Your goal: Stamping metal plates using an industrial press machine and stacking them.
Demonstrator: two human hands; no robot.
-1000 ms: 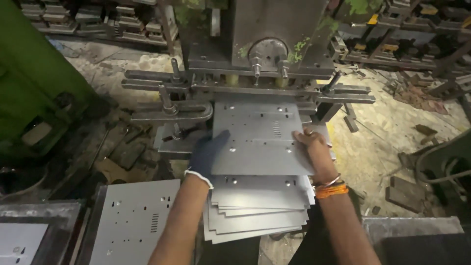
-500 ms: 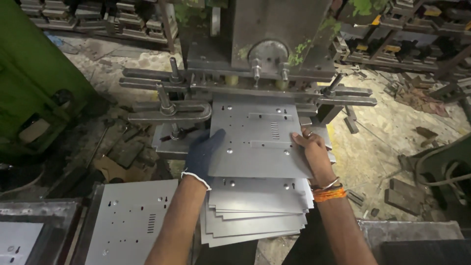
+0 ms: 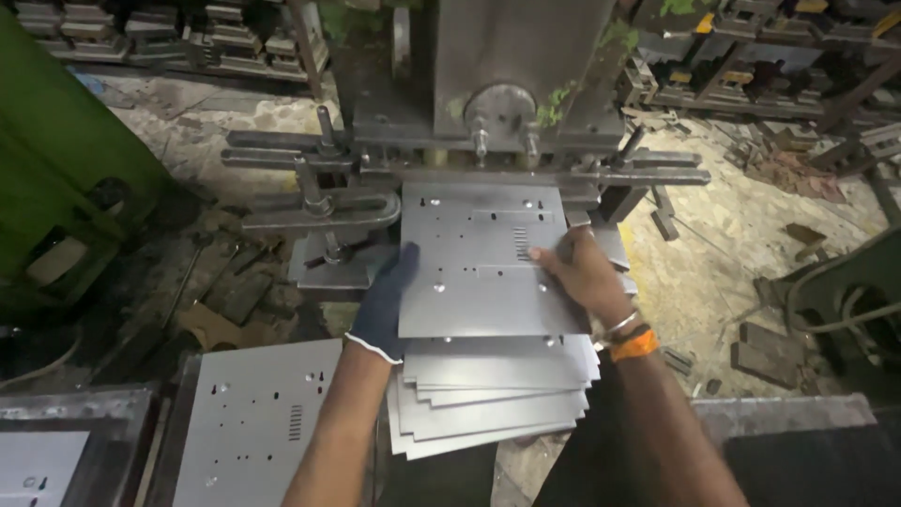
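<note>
Fingers of our bare right hand (image 3: pixel 584 274) lie spread flat on the top perforated grey sheet-metal plate (image 3: pixel 479 258), wrist banded in orange, forearm reaching forward. Our left hand (image 3: pixel 387 302), in a dark blue glove, curls along that plate's left edge. Beneath it we see a fanned stack of similar plates (image 3: pixel 493 394); the plate's far end sits under the grey press machine (image 3: pixel 511 66).

One gloved hand, one bare
Left hand (image 3: pixel 387 310) wears a dark blue knit glove, white cuff; right hand (image 3: pixel 584 277) bare, orange and silver wristbands
</note>
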